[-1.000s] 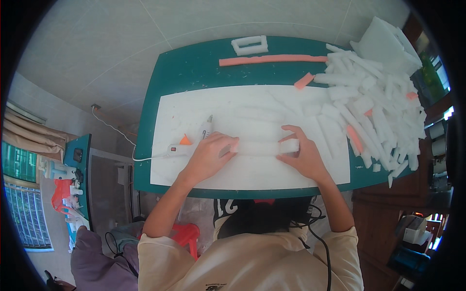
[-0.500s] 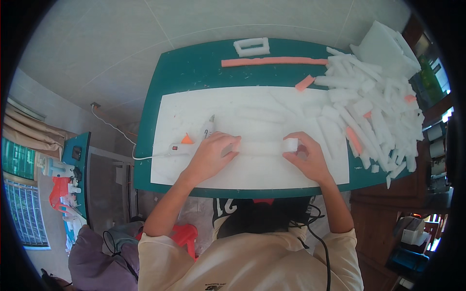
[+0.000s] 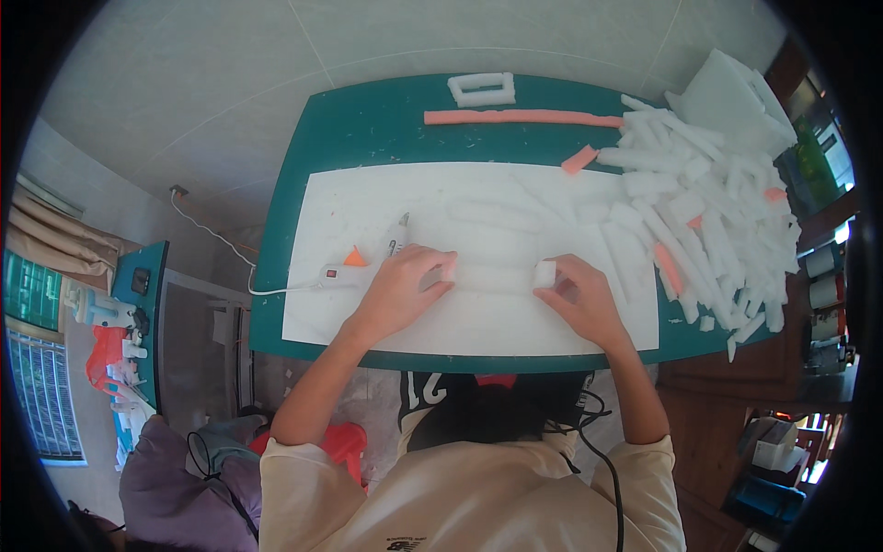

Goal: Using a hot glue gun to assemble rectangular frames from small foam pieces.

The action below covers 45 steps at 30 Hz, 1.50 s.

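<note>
My left hand (image 3: 402, 287) and my right hand (image 3: 583, 299) are over the white sheet, one at each end of a white foam strip (image 3: 497, 280) lying crosswise. The left thumb and fingers pinch its left end. At the other end my right thumb and fingers grip a small white foam block (image 3: 544, 274); whether it is joined to the strip, I cannot tell. Just left of my left hand lies a white glue gun (image 3: 336, 275) with an orange trigger, its nozzle partly behind that hand.
The white sheet (image 3: 349, 327) covers part of the green table (image 3: 359, 129). White and pink foam pieces (image 3: 727, 212) are heaped at right, before a large white foam block (image 3: 727, 97). A long pink strip (image 3: 520, 117) and a foam frame (image 3: 483, 89) lie at the back. A cord (image 3: 213, 230) runs left.
The right hand and its foam block have shifted very slightly left. Both hands keep their grip; the whole view has moved a little.
</note>
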Motion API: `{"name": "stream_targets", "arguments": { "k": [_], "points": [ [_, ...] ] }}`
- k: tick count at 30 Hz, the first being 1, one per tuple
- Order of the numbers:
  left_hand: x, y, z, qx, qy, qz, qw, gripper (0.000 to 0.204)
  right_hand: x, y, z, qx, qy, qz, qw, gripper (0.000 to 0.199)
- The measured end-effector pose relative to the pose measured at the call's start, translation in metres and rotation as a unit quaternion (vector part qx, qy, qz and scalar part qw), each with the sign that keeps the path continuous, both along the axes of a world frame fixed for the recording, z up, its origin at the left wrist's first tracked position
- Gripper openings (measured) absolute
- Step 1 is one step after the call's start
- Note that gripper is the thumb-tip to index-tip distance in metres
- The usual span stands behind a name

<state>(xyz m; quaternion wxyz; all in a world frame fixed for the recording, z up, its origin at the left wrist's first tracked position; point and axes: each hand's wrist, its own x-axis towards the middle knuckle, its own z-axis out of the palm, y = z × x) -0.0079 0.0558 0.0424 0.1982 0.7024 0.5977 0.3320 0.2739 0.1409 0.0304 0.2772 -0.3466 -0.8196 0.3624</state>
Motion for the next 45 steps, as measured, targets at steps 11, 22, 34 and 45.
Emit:
{"name": "stream_targets", "arguments": {
  "k": [11, 22, 34, 45],
  "points": [
    [0.0044, 0.0002, 0.0066, -0.038, -0.009, 0.012, 0.999, 0.042, 0.0005, 0.001, 0.0008, -0.015, -0.005, 0.007, 1.0, 0.031],
    [0.0035, 0.0002, 0.0035, -0.031, 0.013, 0.004, 0.999, 0.039, -0.002, -0.0006, 0.0051, -0.024, -0.012, 0.001, 1.0, 0.031],
    [0.004, 0.003, 0.0021, -0.048, -0.027, -0.001, 0.998, 0.03, 0.0003, 0.0002, 0.0063, -0.013, -0.02, 0.005, 1.0, 0.028],
    [0.0034, 0.0045, 0.0055, -0.063, -0.026, -0.01, 0.998, 0.03, 0.0003, 0.0004, 0.003, -0.005, -0.005, 0.004, 1.0, 0.03]
  ]
}}
